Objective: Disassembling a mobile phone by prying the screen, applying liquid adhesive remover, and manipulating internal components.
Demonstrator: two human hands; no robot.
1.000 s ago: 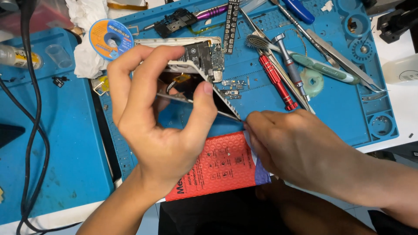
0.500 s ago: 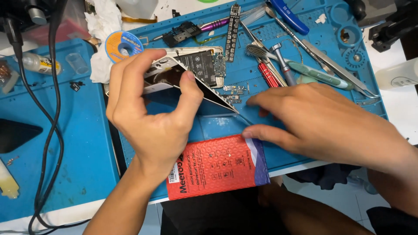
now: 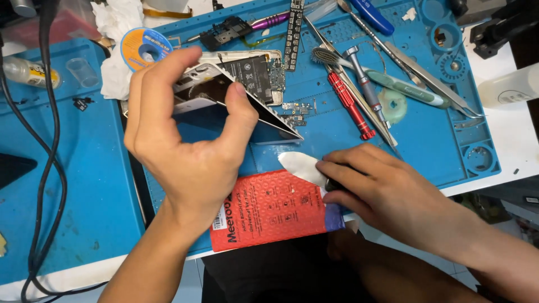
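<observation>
Under right hand, half-hidden white pick

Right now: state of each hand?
Left hand: closed on the phone screen panel, lifted at an angle off the opened phone.
Right hand: pinching a white strip.

The work mat is bright blue with moulded round recesses at 3 o'clock. The bubble-wrap packet at 6 o'clock is red with dark print and a blue end. The wipe beside it is white. The lifted phone screen is white-framed with a black glass face. At 1 o'clock lie a red-handled screwdriver and a pale green tool. At 11 o'clock, the solder-wick spool is blue and orange.
</observation>
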